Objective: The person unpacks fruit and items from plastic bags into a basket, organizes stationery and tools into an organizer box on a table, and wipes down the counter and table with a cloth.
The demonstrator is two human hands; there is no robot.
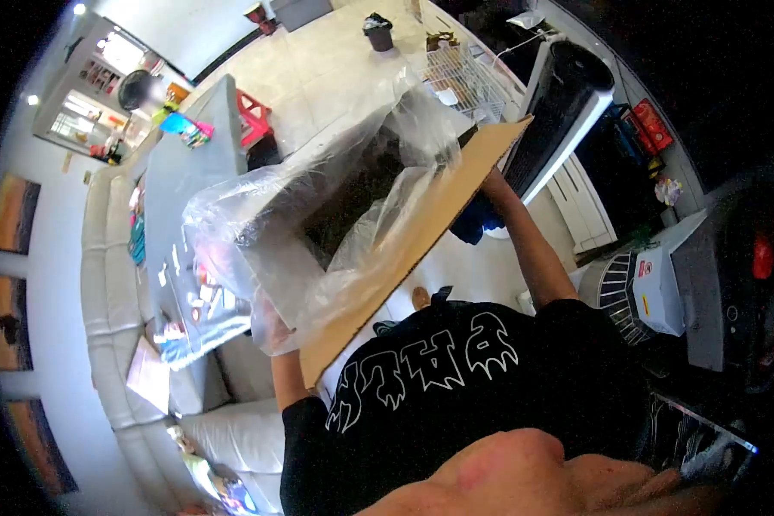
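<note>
Cardboard box (421,236) lined with clear plastic bag (318,224) sat frame centre, tilted, held up in front of chest. Left hand (275,331) at 7 o'clock corner, grip clenched on box edge through plastic. Right hand (490,185) at 2 o'clock edge, mostly hidden behind cardboard; grip state unclear. White sofa (232,430) lay below-left.

White sofa (112,344), wire rack (464,79)

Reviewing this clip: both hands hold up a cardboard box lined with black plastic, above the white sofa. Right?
Not quite. The head view shows the plastic liner is clear, not black. The left hand and right hand do hold the cardboard box above the white sofa.
</note>
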